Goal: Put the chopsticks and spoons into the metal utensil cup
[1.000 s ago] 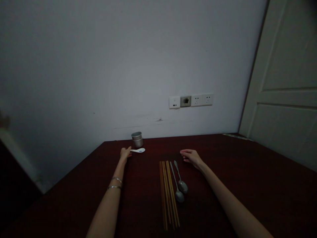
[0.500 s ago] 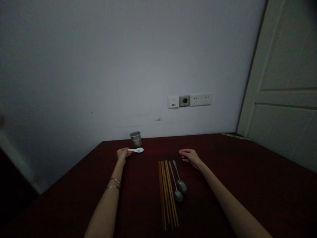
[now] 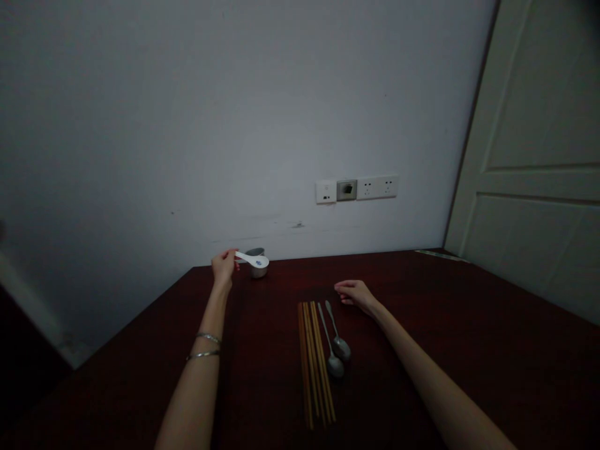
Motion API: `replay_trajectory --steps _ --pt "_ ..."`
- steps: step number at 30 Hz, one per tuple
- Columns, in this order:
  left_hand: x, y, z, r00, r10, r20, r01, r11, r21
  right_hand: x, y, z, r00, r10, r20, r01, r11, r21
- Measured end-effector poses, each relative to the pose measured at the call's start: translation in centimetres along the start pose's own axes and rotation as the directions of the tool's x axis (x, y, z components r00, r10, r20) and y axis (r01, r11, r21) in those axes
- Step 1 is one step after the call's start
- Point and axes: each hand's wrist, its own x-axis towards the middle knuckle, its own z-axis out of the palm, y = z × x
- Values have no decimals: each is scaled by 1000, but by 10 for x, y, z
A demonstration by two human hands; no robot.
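Note:
A white soup spoon (image 3: 257,261) with a blue mark in its bowl is pinched by the handle in my left hand (image 3: 224,265). Its bowl hangs in front of the metal cup (image 3: 259,273), hiding part of the cup; whether the two touch I cannot tell. My right hand (image 3: 355,294) rests on the table with its fingers curled together, and nothing shows in them. Nearest to it lie two metal spoons, one with its bowl farther back (image 3: 342,348) and one with its bowl closer to me (image 3: 335,366). Several wooden chopsticks (image 3: 315,362) lie side by side left of these spoons.
The dark red table (image 3: 403,375) meets a pale wall (image 3: 262,125) at the back. Sockets and a switch (image 3: 357,189) are set in the wall. A white panelled door (image 3: 539,137) stands on the right. A thin flat strip (image 3: 443,255) lies at the back right edge.
My left hand has lifted the soup spoon from low beside the cup to in front of its upper part, tilting the bowl downward. My right hand has stayed in place.

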Motion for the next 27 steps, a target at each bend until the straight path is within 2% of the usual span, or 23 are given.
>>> replay_trajectory --steps 5,10,15,20,23,27 --pt "-18 21 19 981 104 162 -106 994 7 -2 -4 3 999 12 32 -10 998 -61" --pt "-41 33 42 936 106 334 -121 992 24 -7 -22 12 997 -28 65 35 993 -116" --pt "-70 41 65 816 121 565 -166 986 29 -22 -51 28 982 -126 139 142 984 -109" --pt "-96 41 84 701 160 695 -253 967 33 -37 -71 41 958 -207 200 229 969 -93" --pt "-107 39 92 658 175 732 -295 955 36 -42 -76 45 941 -234 246 276 949 -154" --pt "-114 38 97 637 194 746 -325 945 32 -44 -78 49 918 -248 308 335 903 -269"
